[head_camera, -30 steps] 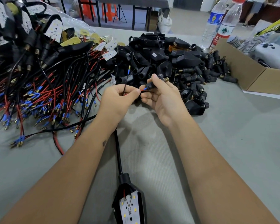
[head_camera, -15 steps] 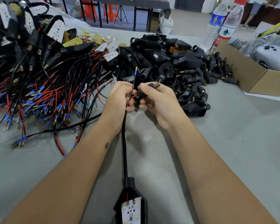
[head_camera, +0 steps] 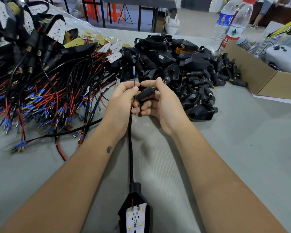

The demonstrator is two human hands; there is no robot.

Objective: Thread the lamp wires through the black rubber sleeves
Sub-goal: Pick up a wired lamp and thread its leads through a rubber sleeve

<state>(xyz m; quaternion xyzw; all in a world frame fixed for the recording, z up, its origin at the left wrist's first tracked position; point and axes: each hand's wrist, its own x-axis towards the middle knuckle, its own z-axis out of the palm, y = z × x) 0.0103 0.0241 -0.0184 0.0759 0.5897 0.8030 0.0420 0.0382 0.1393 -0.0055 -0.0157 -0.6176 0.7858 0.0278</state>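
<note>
While left hand (head_camera: 123,100) pinches wire (head_camera: 134,76), right hand (head_camera: 160,100) grips rubber sleeve (head_camera: 145,95); we flag terminal snagging if misaligned.

Two water bottles (head_camera: 228,26) stand upper right, just behind an open cardboard box (head_camera: 252,71) with a white controller (head_camera: 282,52) in it. Orange stools (head_camera: 113,11) and a tripod (head_camera: 125,12) sit along the top edge.

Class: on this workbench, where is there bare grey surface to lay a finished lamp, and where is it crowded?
Bare: right of the right forearm, below the cardboard box. Crowded: wire pile left, black housings behind the hands.
</note>
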